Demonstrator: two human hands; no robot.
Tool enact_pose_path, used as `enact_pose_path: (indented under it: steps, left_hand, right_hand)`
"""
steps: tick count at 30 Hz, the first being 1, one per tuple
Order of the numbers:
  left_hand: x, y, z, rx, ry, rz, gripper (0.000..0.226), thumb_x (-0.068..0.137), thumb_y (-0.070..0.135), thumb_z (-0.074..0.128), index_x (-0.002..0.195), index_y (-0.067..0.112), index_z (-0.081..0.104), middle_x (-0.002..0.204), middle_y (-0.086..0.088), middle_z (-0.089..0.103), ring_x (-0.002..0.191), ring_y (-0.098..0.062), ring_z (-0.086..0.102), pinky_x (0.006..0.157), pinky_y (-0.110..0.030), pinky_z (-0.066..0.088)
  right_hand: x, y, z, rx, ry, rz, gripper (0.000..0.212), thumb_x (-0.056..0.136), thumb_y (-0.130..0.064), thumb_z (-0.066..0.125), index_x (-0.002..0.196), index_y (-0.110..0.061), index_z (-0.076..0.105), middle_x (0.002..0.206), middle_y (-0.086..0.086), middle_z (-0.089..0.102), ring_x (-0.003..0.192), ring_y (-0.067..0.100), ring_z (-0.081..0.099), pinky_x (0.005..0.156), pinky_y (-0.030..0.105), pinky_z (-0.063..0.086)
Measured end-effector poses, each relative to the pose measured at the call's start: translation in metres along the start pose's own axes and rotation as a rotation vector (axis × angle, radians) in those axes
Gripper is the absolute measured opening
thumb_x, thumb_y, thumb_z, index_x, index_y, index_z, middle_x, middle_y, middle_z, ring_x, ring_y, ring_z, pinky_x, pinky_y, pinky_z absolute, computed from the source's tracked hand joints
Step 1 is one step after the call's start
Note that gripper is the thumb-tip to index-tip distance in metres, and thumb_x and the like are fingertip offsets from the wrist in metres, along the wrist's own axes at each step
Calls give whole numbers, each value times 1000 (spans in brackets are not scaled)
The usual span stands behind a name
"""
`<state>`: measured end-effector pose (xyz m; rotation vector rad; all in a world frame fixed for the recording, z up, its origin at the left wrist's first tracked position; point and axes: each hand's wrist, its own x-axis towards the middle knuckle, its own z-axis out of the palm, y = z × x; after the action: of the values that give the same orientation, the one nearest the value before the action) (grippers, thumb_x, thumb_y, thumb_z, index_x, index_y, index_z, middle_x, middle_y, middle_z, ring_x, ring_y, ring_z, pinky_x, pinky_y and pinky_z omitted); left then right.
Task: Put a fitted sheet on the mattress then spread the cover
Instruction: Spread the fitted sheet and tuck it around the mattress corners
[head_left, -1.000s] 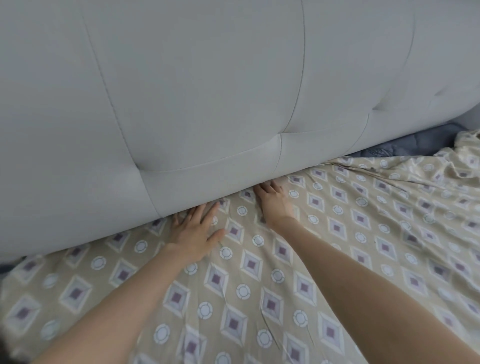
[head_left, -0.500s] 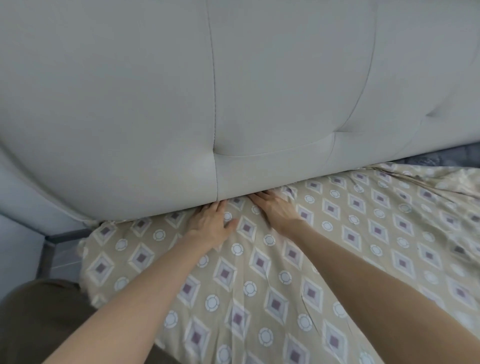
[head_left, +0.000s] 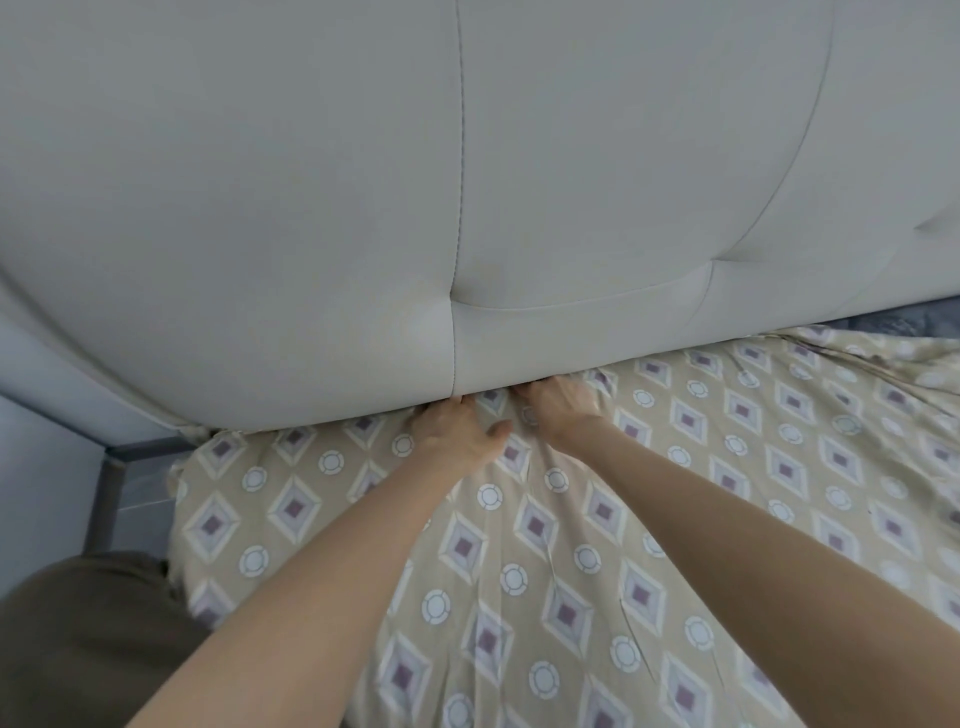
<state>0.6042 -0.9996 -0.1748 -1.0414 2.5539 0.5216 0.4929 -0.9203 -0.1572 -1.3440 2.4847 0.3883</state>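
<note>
Against the headboard (head_left: 571, 182), fitted sheet (head_left: 571, 545) under left grip (head_left: 457, 431) and right grip (head_left: 558, 410)

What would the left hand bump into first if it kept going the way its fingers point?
The padded headboard, most likely. The left hand lies flat on the patterned sheet with its fingertips at the headboard's lower edge; whether they could slip underneath is unclear.

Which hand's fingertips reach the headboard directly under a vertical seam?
The left hand: its fingertips touch the headboard right below the seam, thumb splayed on the patterned sheet. The right hand presses in further right.
</note>
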Motion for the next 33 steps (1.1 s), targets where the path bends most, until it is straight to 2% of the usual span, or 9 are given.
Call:
enact_pose_path:
  steps: [5,10,13,15,17,22,25,29,33]
  left_hand:
    - [11,-3,0,-43,-53,-36,85,82,76,35,145,19,34,147,-5,41,135,-25,37,108,-39,34]
    - [3,-18,5,-115,-1,121,78,88,67,34,151,23,19,157,1,20,144,-20,19,116,-37,19]
    - [-9,-46,14,-86,96,240,65,95,56,31,151,31,12,159,11,9,145,-15,13,118,-35,12]
    - [-17,-68,15,-44,117,217,60,98,52,28,152,31,10,158,14,8,144,-15,15,117,-37,12]
    - [-24,-86,12,-53,126,176,57,99,48,25,152,32,11,158,14,9,144,-16,16,117,-37,14]
    - [-28,-92,10,-72,106,112,55,100,44,24,152,29,14,158,9,12,143,-19,16,115,-36,13]
    - [-27,-85,10,-50,101,76,55,99,44,22,151,28,16,158,6,16,142,-20,18,115,-37,11]
    - [-18,-93,9,-57,51,103,55,99,46,24,151,29,14,159,6,14,144,-19,14,115,-37,10]
    - [-28,-120,9,-50,82,243,57,100,45,27,152,31,8,159,14,4,146,-17,8,118,-39,9]
  right_hand:
    - [4,-8,-3,58,-75,65,36,96,-27,52,130,-12,51,124,13,58,117,31,54,85,36,45]
    - [2,-18,-1,162,-54,119,45,97,-40,49,132,-13,51,131,11,56,126,29,48,97,35,40]
    - [-6,-22,9,209,58,4,43,101,-24,43,143,-19,40,145,6,45,138,29,31,108,34,28]
    - [-14,-22,14,177,35,-120,70,91,-10,60,150,-20,26,152,2,34,143,25,21,111,32,26]
    - [-17,-25,11,177,20,-126,81,83,1,64,151,-18,23,153,3,32,144,24,20,108,32,30]
    - [-4,-44,-2,83,-62,-29,61,84,9,54,139,-18,44,130,9,54,124,28,47,91,35,44]
    - [-2,-52,-6,32,-101,47,48,88,5,51,133,-11,49,129,10,55,122,28,51,92,34,46]
    - [-5,-55,-6,44,-59,89,41,92,4,45,130,-9,51,132,10,54,124,26,49,95,32,43]
    - [-14,-73,4,86,38,73,46,97,-2,39,143,-3,35,148,16,38,142,31,26,115,33,21]
